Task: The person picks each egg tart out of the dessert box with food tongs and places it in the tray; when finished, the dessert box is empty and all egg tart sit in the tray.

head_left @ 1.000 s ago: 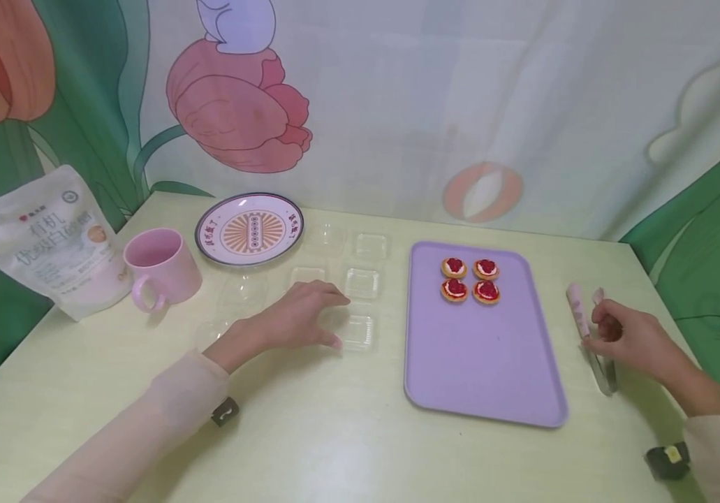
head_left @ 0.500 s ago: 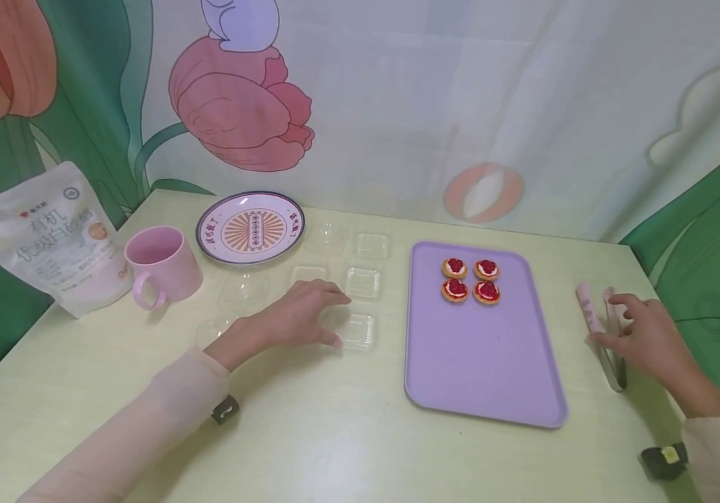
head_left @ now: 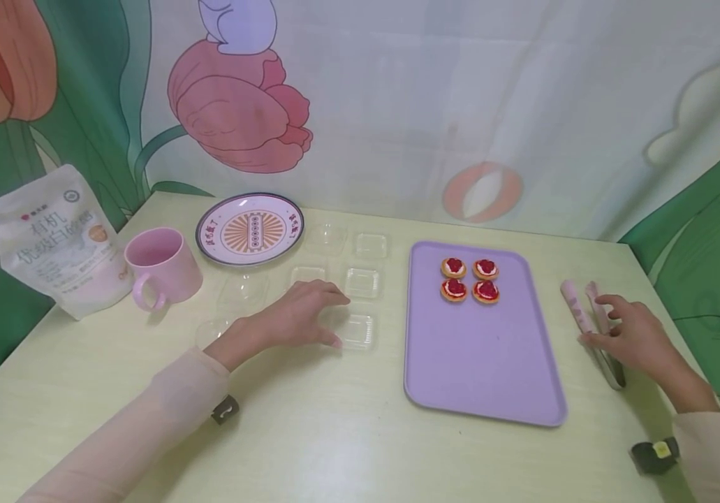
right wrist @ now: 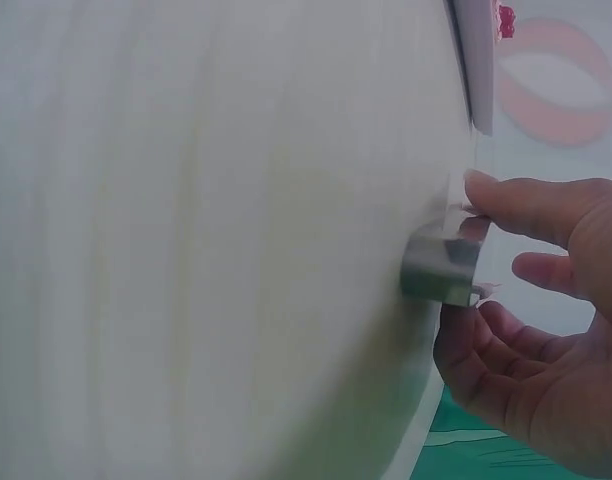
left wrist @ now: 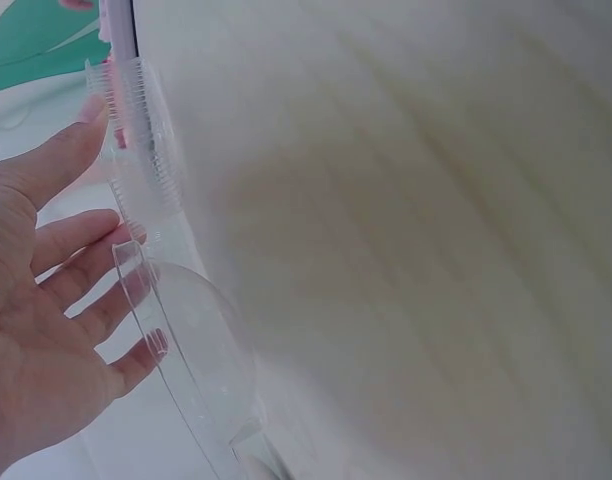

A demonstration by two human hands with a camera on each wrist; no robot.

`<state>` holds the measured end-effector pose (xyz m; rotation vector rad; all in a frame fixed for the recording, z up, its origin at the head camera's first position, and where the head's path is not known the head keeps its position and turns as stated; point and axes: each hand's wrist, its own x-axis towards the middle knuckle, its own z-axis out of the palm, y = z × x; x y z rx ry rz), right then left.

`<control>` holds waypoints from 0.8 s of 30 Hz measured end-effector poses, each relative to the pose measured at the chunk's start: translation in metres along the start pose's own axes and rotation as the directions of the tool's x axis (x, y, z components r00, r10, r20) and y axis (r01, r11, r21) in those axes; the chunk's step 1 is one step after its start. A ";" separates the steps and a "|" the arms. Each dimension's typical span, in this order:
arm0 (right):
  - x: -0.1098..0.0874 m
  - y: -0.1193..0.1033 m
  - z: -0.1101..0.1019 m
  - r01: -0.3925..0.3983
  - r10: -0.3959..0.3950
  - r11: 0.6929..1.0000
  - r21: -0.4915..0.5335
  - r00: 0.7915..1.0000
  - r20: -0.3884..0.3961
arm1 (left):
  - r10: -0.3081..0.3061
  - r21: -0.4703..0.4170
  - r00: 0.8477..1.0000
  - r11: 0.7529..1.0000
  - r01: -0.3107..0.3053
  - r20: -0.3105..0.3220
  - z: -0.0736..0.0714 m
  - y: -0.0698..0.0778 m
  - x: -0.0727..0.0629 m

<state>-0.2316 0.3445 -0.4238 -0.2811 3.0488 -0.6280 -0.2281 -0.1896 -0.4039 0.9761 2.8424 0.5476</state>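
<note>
In the head view my left hand (head_left: 297,314) is spread low among clear plastic boxes, thumb and fingertips right at the edge of a ridged box (head_left: 357,331). From the left wrist, the thumb shows beside the ridged box (left wrist: 141,135), fingers loosely bent behind a domed lid (left wrist: 201,350). My right hand (head_left: 636,335) pinches a pair of tongs (head_left: 576,307) with pink patterned handles and a metal bend, thumb on one arm and fingers on the other. Seen from the right wrist, the metal bend (right wrist: 441,265) is close over the table.
Between the hands lies a purple tray (head_left: 485,363) with several berry tarts (head_left: 486,291) near its far end. Other clear boxes (head_left: 362,282) surround my left hand. Behind them stand a plate (head_left: 249,229), a pink mug (head_left: 167,272) and a white spouted pouch (head_left: 61,244).
The tongs and my right hand shift slightly right, then the tongs' handle ends swing back left toward the tray. The right fingers are spread more than before. My left hand stays put.
</note>
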 end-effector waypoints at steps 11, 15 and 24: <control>-0.004 -0.002 -0.003 -0.017 0.017 1.000 0.002 0.997 -0.073 | 0.009 0.013 0.999 1.000 -0.010 0.036 -0.002 0.000 0.003; -0.001 -0.011 -0.009 0.031 -0.025 0.999 0.020 0.971 -0.237 | 0.001 0.009 0.998 1.000 -0.002 0.058 -0.002 -0.002 0.002; 0.016 -0.044 -0.013 0.095 -0.075 0.994 0.053 0.954 -0.289 | -0.060 -0.074 0.998 0.995 0.063 0.036 -0.009 -0.011 -0.003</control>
